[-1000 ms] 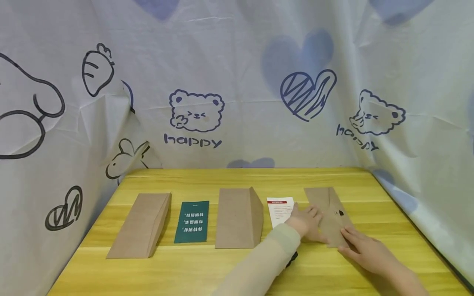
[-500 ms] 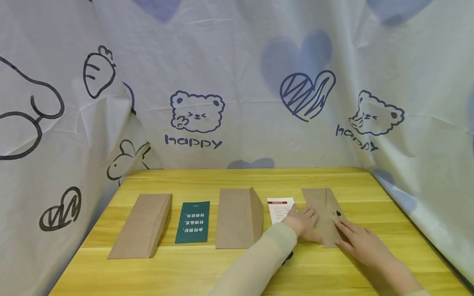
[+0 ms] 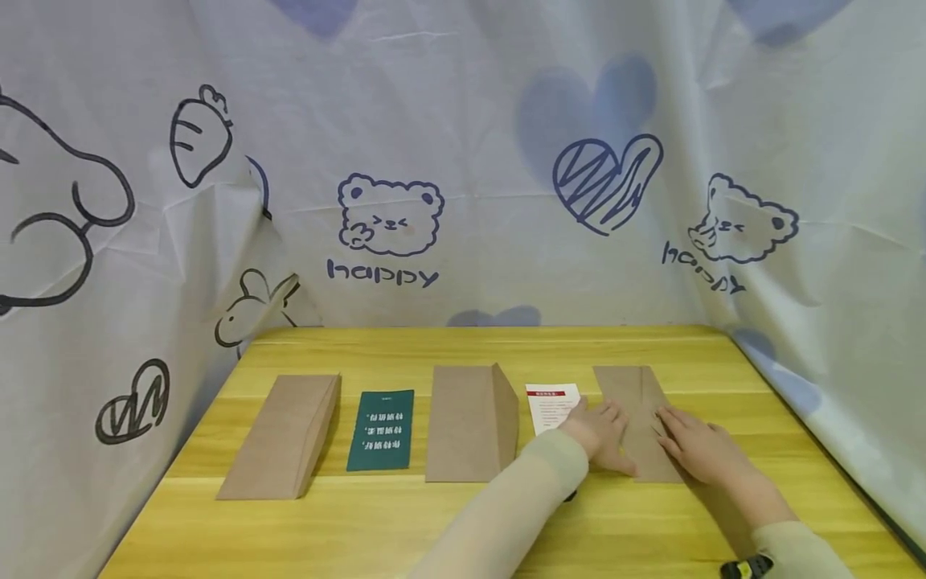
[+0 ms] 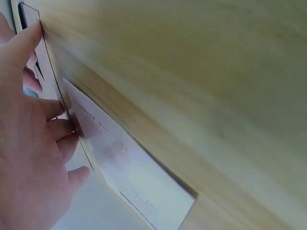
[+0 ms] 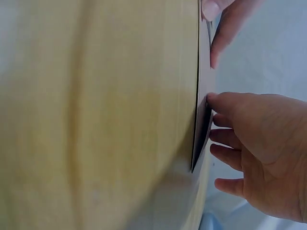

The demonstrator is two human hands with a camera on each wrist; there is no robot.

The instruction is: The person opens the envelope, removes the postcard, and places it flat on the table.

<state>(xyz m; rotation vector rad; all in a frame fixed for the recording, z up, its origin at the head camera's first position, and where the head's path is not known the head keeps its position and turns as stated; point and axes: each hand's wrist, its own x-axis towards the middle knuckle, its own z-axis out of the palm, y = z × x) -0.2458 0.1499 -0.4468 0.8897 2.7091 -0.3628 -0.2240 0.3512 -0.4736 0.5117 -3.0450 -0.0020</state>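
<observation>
A brown paper envelope [image 3: 622,384] lies on the table at the right, its long flap folded over the middle. My left hand [image 3: 602,434] rests with spread fingers along its left side, holding it down. From the right, my right hand [image 3: 700,447] presses its fingertips on the flap, hiding the dark mark there. In the right wrist view, the flap [image 5: 206,124] stands slightly off the envelope body, with the thumb at its edge. A white printed card [image 3: 550,408] with a red band lies left of this envelope, partly covered by my left hand and sleeve.
A second brown envelope [image 3: 463,425] with its side flap raised stands mid-table. Farther left lie a dark green card [image 3: 382,431] with white lettering and a third brown envelope [image 3: 271,442]. A patterned white curtain [image 3: 492,241] encloses the table [image 3: 362,523].
My right hand has moved forward and left over the envelope, and the flap is lower, its dark mark now covered. My left hand has stayed nearly in place.
</observation>
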